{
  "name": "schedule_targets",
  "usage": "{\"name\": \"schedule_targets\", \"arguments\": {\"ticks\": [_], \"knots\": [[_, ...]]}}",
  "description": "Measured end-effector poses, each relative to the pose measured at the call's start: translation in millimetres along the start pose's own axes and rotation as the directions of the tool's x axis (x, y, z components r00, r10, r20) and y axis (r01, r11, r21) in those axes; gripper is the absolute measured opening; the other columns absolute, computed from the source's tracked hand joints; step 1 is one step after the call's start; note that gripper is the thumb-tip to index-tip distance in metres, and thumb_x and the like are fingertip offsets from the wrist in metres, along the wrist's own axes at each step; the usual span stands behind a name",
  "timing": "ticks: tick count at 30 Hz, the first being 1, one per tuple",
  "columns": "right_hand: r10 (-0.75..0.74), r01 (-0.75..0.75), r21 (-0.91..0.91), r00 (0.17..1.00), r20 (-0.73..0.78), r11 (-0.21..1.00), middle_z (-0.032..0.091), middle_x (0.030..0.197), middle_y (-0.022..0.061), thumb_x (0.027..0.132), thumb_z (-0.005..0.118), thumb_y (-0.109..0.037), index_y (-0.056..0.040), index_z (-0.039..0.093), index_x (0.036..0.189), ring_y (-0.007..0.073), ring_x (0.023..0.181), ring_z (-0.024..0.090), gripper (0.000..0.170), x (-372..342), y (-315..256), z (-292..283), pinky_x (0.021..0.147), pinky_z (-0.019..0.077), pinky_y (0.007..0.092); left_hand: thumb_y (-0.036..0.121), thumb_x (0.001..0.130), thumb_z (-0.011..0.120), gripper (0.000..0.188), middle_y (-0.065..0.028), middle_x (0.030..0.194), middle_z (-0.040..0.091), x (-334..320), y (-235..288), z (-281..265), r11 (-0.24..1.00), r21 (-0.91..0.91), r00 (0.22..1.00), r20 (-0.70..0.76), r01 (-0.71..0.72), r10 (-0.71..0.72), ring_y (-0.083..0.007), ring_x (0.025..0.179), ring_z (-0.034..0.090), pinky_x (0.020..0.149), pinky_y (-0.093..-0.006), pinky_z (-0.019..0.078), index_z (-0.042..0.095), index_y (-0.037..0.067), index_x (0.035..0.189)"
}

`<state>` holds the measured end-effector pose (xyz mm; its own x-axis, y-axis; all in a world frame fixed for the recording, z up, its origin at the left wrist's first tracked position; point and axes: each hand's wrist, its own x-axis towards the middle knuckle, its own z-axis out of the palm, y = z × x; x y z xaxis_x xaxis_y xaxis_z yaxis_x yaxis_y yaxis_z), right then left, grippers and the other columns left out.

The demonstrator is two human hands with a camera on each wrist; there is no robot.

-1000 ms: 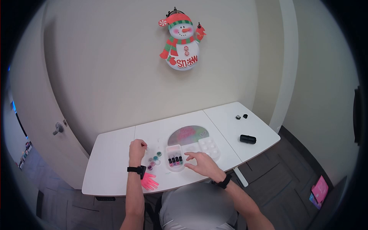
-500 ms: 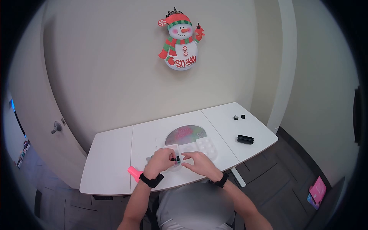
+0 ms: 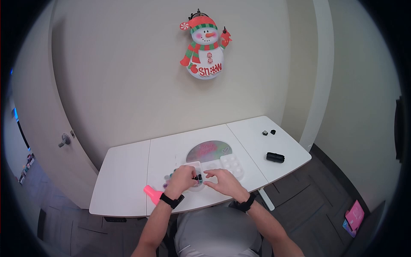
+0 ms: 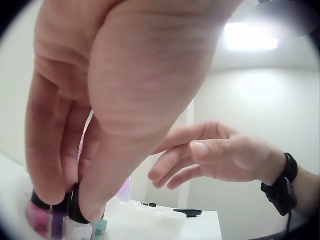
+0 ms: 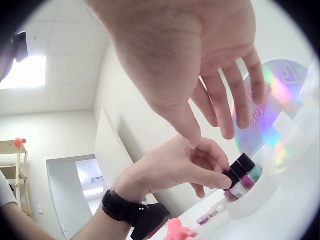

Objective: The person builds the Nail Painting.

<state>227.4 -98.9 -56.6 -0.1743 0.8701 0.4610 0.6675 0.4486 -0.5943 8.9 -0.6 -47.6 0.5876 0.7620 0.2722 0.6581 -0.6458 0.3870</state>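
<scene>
My left hand [image 3: 183, 177] reaches down into a white tray [image 3: 195, 164] and pinches the black cap of a clear nail polish bottle [image 4: 79, 229] between thumb and fingers. Beside that bottle in the left wrist view stand a pink nail polish bottle [image 4: 38, 218], a purple one [image 4: 58, 223] and a teal one [image 4: 100, 228], all black-capped. Over the tray's right side my right hand [image 3: 226, 182] hovers with fingers spread, holding nothing. Small jars [image 3: 166, 176] of coloured material sit left of the tray, partly covered by the left hand.
A pink hand-shaped piece [image 3: 153, 194] lies under the left forearm. Behind the tray stands a shiny half-round panel [image 3: 209, 151] with pink lettering, and right of it a white section with round hollows [image 3: 231, 164]. A black case [image 3: 275, 157] and two small dark items [image 3: 273, 132] occupy the table's right.
My left hand has moved right from beyond the small jars to the nail polish bottles, and has stayed there over the last half second. The right hand has hardly moved.
</scene>
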Motion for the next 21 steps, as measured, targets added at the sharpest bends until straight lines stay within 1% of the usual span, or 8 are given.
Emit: {"name": "schedule_targets", "arguments": {"ticks": [4,6,7,8,11,12,14,21], "knots": [[0.012,-0.012,0.024,1.000,-0.013,1.000,0.081,0.113,0.0180,0.093,0.081,-0.026,-0.0020,0.074,0.134,0.0361,0.107,0.077,0.047,-1.0,-1.5,-1.4,0.094,0.0597,0.0426,0.017,0.078,0.090,0.024,-0.0155,0.086,0.078,2.2,-0.7,-26.0,0.998,-0.047,0.996,-0.071,0.044,-0.047,-0.0327,0.081,0.077,0.076,-0.0421,0.0606,0.081,0.002,0.094],[0.007,-0.006,0.034,1.000,-0.015,0.999,0.081,0.112,0.0179,0.093,0.082,-0.026,-0.0020,0.075,0.133,0.0373,0.105,0.076,0.047,-0.3,-1.5,-1.0,0.093,0.0591,0.0439,0.023,0.083,0.088,0.024,-0.0154,0.088,0.079,-0.4,-1.3,-37.8,0.982,0.061,0.972,-0.168,0.178,-0.165,-0.0328,0.083,0.077,0.077,-0.0433,0.0606,0.081,0.003,0.094],[0.005,-0.004,0.040,1.000,-0.017,0.999,0.080,0.112,0.0178,0.092,0.082,-0.026,-0.0021,0.075,0.132,0.0386,0.104,0.075,0.046,-0.2,-1.3,-1.1,0.091,0.0586,0.0451,0.028,0.088,0.085,0.024,-0.0173,0.097,0.080,0.8,-14.6,-36.7,0.966,0.111,0.966,-0.136,0.234,-0.219,-0.0351,0.094,0.079,0.081,-0.0480,0.0624,0.081,0.005,0.095],[-0.001,0.002,0.040,1.000,-0.012,0.999,0.080,0.112,0.0178,0.092,0.082,-0.026,-0.0021,0.075,0.132,0.0386,0.104,0.075,0.046,-0.1,-1.9,-1.8,0.091,0.0586,0.0451,0.028,0.088,0.085,0.024,-0.0173,0.097,0.080,0.5,-29.8,-33.8,0.965,0.109,0.964,-0.142,0.240,-0.224,-0.0351,0.094,0.079,0.081,-0.0480,0.0624,0.081,0.005,0.095],[0.029,-0.029,-0.002,0.999,0.016,1.000,0.081,0.113,0.0173,0.094,0.081,-0.027,-0.0028,0.074,0.135,0.0353,0.107,0.077,0.048,0.5,-2.3,-3.6,0.094,0.0594,0.0420,0.028,0.080,0.091,0.034,-0.0198,0.106,0.080,-1.1,-73.5,-29.3,0.866,0.300,0.915,-0.070,0.400,-0.398,-0.0383,0.100,0.078,0.087,-0.0497,0.0633,0.081,0.004,0.103],[0.035,-0.035,-0.006,0.999,0.015,0.999,0.081,0.114,0.0172,0.094,0.081,-0.027,-0.0029,0.074,0.135,0.0352,0.107,0.077,0.048,0.3,-1.1,-3.0,0.094,0.0593,0.0419,0.028,0.080,0.091,0.034,-0.0198,0.106,0.080,-1.0,-85.0,-29.6,0.865,0.300,0.914,-0.076,0.403,-0.399,-0.0383,0.100,0.078,0.087,-0.0497,0.0633,0.081,0.004,0.103],[0.036,-0.036,-0.009,0.999,0.013,0.999,0.081,0.114,0.0172,0.094,0.081,-0.027,-0.0030,0.074,0.135,0.0352,0.107,0.077,0.048,0.6,1.0,-1.8,0.094,0.0592,0.0419,0.027,0.077,0.094,0.035,-0.0184,0.109,0.081,-2.3,-97.5,-35.7,0.806,0.357,0.868,-0.028,0.472,-0.496,-0.0362,0.103,0.079,0.089,-0.0483,0.0636,0.081,0.007,0.103],[0.043,-0.043,-0.015,0.999,-0.013,0.999,0.081,0.113,0.0175,0.093,0.083,-0.029,-0.0030,0.075,0.132,0.0357,0.107,0.076,0.048,-2.4,5.5,-3.4,0.094,0.0589,0.0430,0.029,0.074,0.098,0.036,-0.0156,0.107,0.082,-6.6,-118.6,-47.7,0.792,0.329,0.831,0.037,0.515,-0.555,-0.0343,0.101,0.080,0.090,-0.0452,0.0640,0.083,0.010,0.101]]}}
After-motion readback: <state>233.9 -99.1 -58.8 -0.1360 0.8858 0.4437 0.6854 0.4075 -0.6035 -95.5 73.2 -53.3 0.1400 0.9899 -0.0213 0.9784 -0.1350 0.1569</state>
